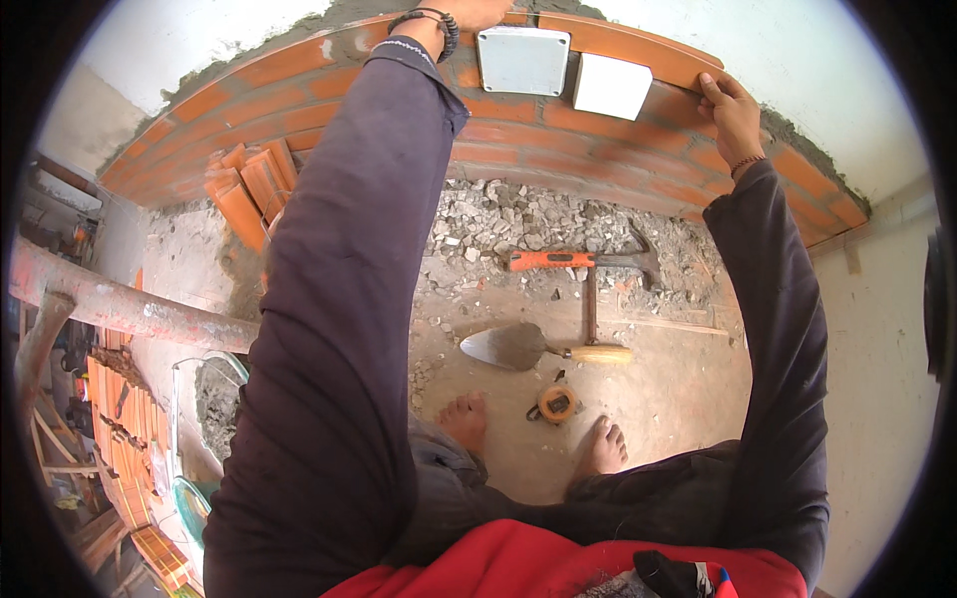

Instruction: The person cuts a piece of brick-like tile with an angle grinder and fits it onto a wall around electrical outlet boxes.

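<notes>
An orange brick tile strip (pixel 628 48) lies along the top of the brick-faced wall section, above two electrical boxes. My right hand (pixel 736 118) is closed on its right end, the thumb on the near side. My left hand (pixel 473 12) reaches to the wall top, left of the strip; the frame edge cuts off its fingers, so I cannot see what it touches. Between my hands, the grey box cover (pixel 523 62) and the white box (pixel 613 87) stick out of the orange brick facing (pixel 498 135). Grey mortar shows along the facing's upper edge.
On the floor lie an orange-handled hammer (pixel 558 260), a trowel (pixel 513 347) and a tape measure (pixel 555 403), near my bare feet. Rubble (pixel 518 214) lines the wall base. Loose brick tiles (pixel 239 199) lean at left, near a pole (pixel 130 304) and a mortar container (pixel 214 399).
</notes>
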A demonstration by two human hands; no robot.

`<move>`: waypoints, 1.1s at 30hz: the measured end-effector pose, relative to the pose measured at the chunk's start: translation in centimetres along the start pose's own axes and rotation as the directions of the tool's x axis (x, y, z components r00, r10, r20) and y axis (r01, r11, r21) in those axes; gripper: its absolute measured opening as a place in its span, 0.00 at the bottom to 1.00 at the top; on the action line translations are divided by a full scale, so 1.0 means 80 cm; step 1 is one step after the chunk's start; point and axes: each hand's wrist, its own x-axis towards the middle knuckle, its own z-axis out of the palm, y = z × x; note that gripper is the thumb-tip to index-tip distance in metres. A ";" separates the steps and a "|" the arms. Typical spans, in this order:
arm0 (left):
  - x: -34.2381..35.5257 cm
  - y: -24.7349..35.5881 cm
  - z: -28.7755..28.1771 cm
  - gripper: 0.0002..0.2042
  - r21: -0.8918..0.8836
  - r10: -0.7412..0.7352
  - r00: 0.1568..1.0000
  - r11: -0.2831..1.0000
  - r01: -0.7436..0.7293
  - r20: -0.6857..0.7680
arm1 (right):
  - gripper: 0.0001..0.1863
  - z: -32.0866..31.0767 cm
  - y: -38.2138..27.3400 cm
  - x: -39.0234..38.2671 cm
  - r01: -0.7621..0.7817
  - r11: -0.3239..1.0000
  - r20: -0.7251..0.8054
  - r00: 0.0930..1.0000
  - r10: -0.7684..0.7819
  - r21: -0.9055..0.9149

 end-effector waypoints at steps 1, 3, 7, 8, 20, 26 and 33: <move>-0.001 -0.004 0.005 0.13 0.028 0.040 0.999 0.999 -0.040 -0.004 | 0.19 0.001 0.001 0.000 0.003 1.000 -0.001 1.000 -0.003 -0.011; -0.002 0.000 0.013 0.13 0.019 0.049 0.999 0.999 -0.049 0.013 | 0.20 -0.004 0.007 0.003 0.018 0.999 0.000 1.000 -0.018 -0.036; -0.007 0.005 0.010 0.13 -0.024 0.028 0.999 0.999 -0.027 0.034 | 0.20 -0.006 0.006 0.005 0.060 0.997 0.017 0.998 -0.060 -0.043; -0.010 0.008 0.012 0.13 -0.039 0.020 0.999 0.999 -0.018 0.041 | 0.20 -0.003 0.005 0.003 0.063 0.997 0.022 0.998 -0.062 -0.044; 0.008 -0.009 0.057 0.15 0.226 0.212 0.976 0.949 -0.220 0.060 | 0.18 -0.027 0.005 0.004 0.095 0.994 0.092 0.992 -0.089 -0.056; 0.006 -0.012 0.051 0.14 0.226 0.162 0.984 0.959 -0.174 0.067 | 0.22 -0.024 -0.032 -0.010 0.156 0.961 0.196 0.974 -0.111 -0.229; 0.011 -0.005 0.050 0.13 0.252 0.078 0.991 0.962 -0.103 0.108 | 0.21 -0.032 -0.026 -0.010 0.246 0.933 0.186 0.962 -0.201 -0.262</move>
